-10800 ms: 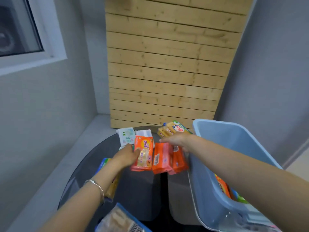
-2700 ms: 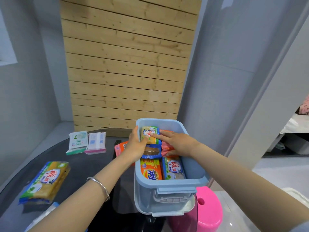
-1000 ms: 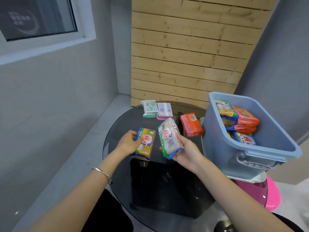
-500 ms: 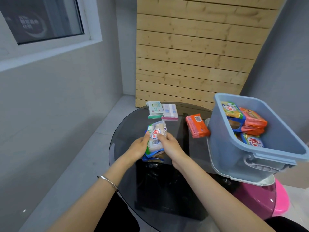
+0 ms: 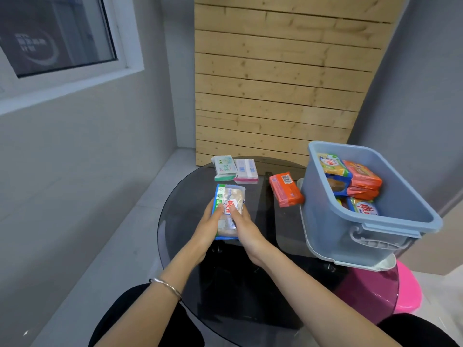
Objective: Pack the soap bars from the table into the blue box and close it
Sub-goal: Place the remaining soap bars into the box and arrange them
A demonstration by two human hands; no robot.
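My left hand (image 5: pixel 209 221) and my right hand (image 5: pixel 244 222) together grip a stack of soap packs, with a clear white-and-blue pack (image 5: pixel 229 199) on top, over the round dark glass table (image 5: pixel 183 196). The yellow pack seen earlier is hidden beneath it. An orange soap bar (image 5: pixel 285 189) lies just left of the blue box (image 5: pixel 333 234). The box is open and holds several wrapped bars (image 5: pixel 360 179). A green-white bar (image 5: pixel 224 167) and a pink-white bar (image 5: pixel 246 170) lie side by side at the table's far edge.
The box rests on a white lid (image 5: pixel 368 265) at the table's right edge, above a pink stool (image 5: pixel 406 294). A wooden slat panel (image 5: pixel 288 78) stands behind the table. A grey wall with a window (image 5: pixel 57 36) is on the left.
My hands brought the yellow pack and the clear white pack together into one stack, the clear one on top. The stack has moved slightly away from me.
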